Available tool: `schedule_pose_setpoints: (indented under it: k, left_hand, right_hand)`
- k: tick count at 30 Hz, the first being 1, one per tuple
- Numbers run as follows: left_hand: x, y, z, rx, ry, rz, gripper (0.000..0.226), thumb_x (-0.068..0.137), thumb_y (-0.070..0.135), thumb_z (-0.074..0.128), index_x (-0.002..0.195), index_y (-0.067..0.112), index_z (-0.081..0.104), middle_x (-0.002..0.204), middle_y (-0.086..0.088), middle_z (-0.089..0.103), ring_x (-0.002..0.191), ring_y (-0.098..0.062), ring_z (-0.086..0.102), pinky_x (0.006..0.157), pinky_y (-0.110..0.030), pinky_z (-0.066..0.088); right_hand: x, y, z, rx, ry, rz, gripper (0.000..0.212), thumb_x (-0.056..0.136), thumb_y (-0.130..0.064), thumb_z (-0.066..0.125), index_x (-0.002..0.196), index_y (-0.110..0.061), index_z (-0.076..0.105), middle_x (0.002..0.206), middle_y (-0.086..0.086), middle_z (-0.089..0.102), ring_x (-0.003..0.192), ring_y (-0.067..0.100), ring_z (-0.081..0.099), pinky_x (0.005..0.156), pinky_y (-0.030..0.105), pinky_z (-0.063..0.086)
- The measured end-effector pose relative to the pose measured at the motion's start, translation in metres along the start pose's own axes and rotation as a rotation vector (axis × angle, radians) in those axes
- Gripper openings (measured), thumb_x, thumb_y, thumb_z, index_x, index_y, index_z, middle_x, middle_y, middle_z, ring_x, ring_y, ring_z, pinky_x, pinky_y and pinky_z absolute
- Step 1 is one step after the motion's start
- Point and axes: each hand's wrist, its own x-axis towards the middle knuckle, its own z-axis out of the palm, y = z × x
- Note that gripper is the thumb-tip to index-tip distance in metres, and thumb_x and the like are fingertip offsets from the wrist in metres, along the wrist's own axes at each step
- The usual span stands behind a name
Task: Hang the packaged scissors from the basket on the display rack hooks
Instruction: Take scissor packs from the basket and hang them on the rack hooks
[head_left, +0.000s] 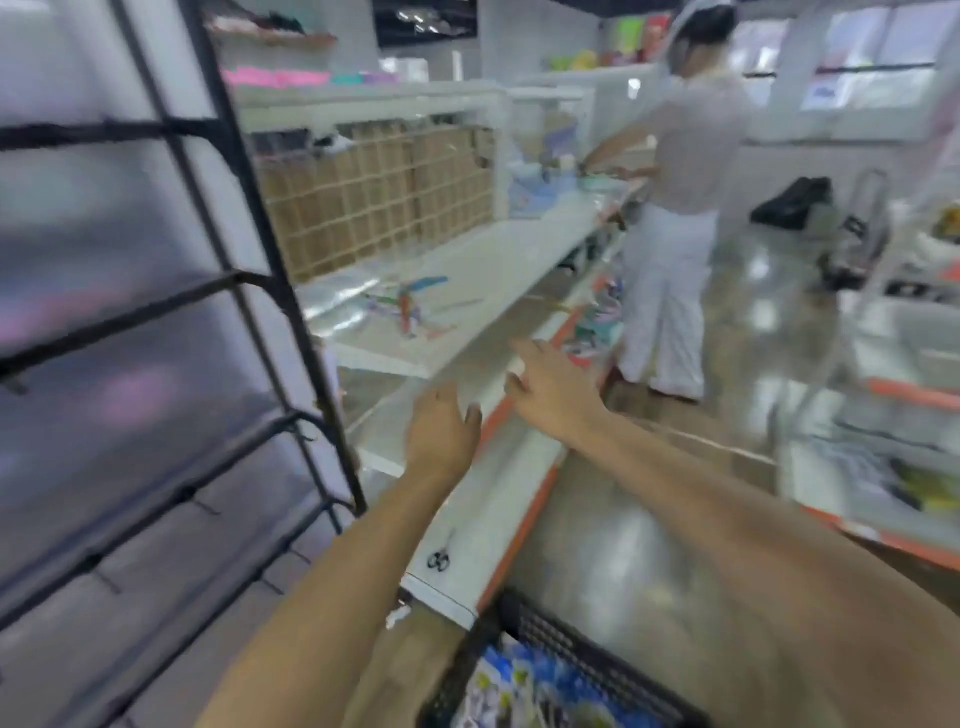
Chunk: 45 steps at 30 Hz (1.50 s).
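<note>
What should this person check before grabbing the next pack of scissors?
1. Left hand free: ok, fingers straight, holding nothing.
2. Right hand free: ok, open over the shelf.
3. Basket in reach: ok, just below the arms.
4. Packs left in basket: ok, blue packs show, though blurred.
5. Rack hooks free: cannot tell, too blurred.
6. Way clear: ok, the other person stands farther down the aisle.

Both hands hung empty, fingers loose: left hand (441, 431) and right hand (550, 389) above the white shelf's (488, 514) orange front edge; black basket (597, 660) sat below its near end.
</note>
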Motion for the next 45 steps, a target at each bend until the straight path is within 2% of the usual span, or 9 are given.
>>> schedule_pose_setpoints:
  k: [10,13,19,25,28,34,37,42,45]
  left_hand:
    - [-0.118,0.023,0.19,0.076,-0.565,0.075,0.035,0.099,0.028,0.043,0.121,0.003,0.05,0.122,-0.01,0.051,0.117,-0.028,0.048,0.093,-0.034,0.038]
    - [-0.15,-0.007,0.236,0.078,-0.717,0.025,0.03,0.098,0.029,0.046,0.115,0.005,0.054,0.116,-0.009,0.054,0.111,-0.026,0.051,0.089,-0.035,0.043]
    - [-0.204,-0.09,0.32,0.237,-0.893,-0.004,0.019,0.098,0.029,0.043,0.085,0.016,0.038,0.088,0.002,0.04,0.093,-0.02,0.052,0.067,-0.024,0.03]
    - [-0.245,-0.172,0.415,0.331,-1.079,-0.025,0.014,0.098,0.03,0.041,0.103,0.019,0.047,0.108,0.0,0.051,0.099,-0.015,0.05,0.074,-0.024,0.038]
    - [-0.258,-0.204,0.469,0.351,-1.121,-0.017,0.027,0.098,0.031,0.042,0.119,0.016,0.049,0.118,0.0,0.051,0.105,-0.015,0.051,0.083,-0.026,0.043]
    - [-0.27,-0.258,0.584,0.302,-1.167,0.019,0.031,0.098,0.026,0.044,0.125,0.01,0.048,0.126,-0.006,0.051,0.112,-0.021,0.051,0.09,-0.031,0.04]
    - [-0.27,-0.276,0.638,0.234,-1.158,0.056,0.036,0.099,0.021,0.042,0.133,0.01,0.044,0.135,-0.006,0.046,0.121,-0.02,0.046,0.093,-0.027,0.037]
    - [-0.267,-0.289,0.708,0.201,-1.012,0.12,0.02,0.097,0.022,0.045,0.106,0.007,0.054,0.109,-0.009,0.055,0.103,-0.024,0.051,0.075,-0.029,0.037]
    - [-0.266,-0.287,0.729,0.179,-0.909,0.243,0.02,0.097,0.021,0.045,0.107,0.007,0.056,0.108,-0.009,0.054,0.102,-0.022,0.049,0.075,-0.027,0.036]
  right_hand:
    - [-0.19,0.169,0.051,0.079,-0.213,0.588,0.039,0.098,-0.019,0.041,0.134,-0.003,0.042,0.136,0.014,0.046,0.121,0.029,0.046,0.095,0.035,0.038]
    - [-0.242,0.198,0.094,0.157,-0.276,0.778,0.043,0.1,-0.021,0.038,0.139,-0.005,0.037,0.138,0.012,0.045,0.122,0.027,0.047,0.097,0.036,0.042]
    - [-0.338,0.227,0.204,0.28,-0.391,1.083,0.031,0.1,-0.019,0.038,0.127,-0.005,0.046,0.127,0.012,0.051,0.109,0.027,0.053,0.092,0.034,0.043]
    - [-0.412,0.257,0.324,0.407,-0.39,1.364,0.026,0.096,-0.012,0.044,0.118,-0.001,0.052,0.116,0.015,0.056,0.103,0.029,0.056,0.086,0.036,0.043]
    - [-0.434,0.28,0.386,0.457,-0.347,1.409,0.027,0.095,-0.012,0.045,0.12,-0.008,0.053,0.115,0.012,0.058,0.094,0.023,0.057,0.078,0.03,0.042]
    - [-0.447,0.341,0.505,0.538,-0.186,1.459,0.037,0.095,-0.011,0.047,0.131,-0.004,0.046,0.127,0.01,0.051,0.111,0.02,0.051,0.08,0.019,0.032]
    - [-0.449,0.374,0.554,0.585,-0.007,1.497,0.039,0.093,-0.018,0.053,0.13,-0.008,0.047,0.123,0.007,0.054,0.11,0.019,0.053,0.084,0.025,0.04]
    - [-0.451,0.414,0.606,0.608,0.148,1.581,0.06,0.084,-0.034,0.067,0.132,-0.007,0.042,0.13,0.01,0.051,0.118,0.025,0.051,0.093,0.035,0.045]
    - [-0.45,0.426,0.617,0.603,0.199,1.622,0.068,0.079,-0.033,0.073,0.13,-0.003,0.04,0.131,0.013,0.048,0.117,0.027,0.051,0.09,0.031,0.044]
